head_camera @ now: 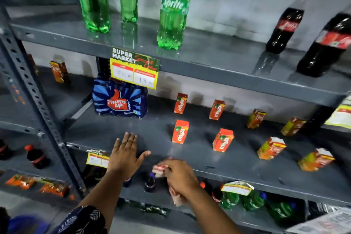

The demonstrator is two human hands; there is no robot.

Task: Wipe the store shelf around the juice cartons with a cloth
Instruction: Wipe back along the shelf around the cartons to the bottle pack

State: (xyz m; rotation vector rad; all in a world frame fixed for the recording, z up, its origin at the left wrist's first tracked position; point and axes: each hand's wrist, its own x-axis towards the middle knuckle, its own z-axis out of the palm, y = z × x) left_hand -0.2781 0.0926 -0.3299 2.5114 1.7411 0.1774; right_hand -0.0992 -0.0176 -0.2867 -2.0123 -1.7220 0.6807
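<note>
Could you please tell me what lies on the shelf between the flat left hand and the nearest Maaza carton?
Nothing: in the head view, the stretch of shelf between the left hand and the nearest Maaza carton is bare grey surface.

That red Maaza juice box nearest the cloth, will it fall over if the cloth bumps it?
Probably. The Maaza carton is tall, narrow and stands alone, so it likely tips. It looks small and light, so the cloth in the right hand might slide it too.

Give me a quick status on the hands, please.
Left hand open, flat on grey metal shelf. Right hand clutching pink-white cloth. Red Maaza cartons ahead.
</note>
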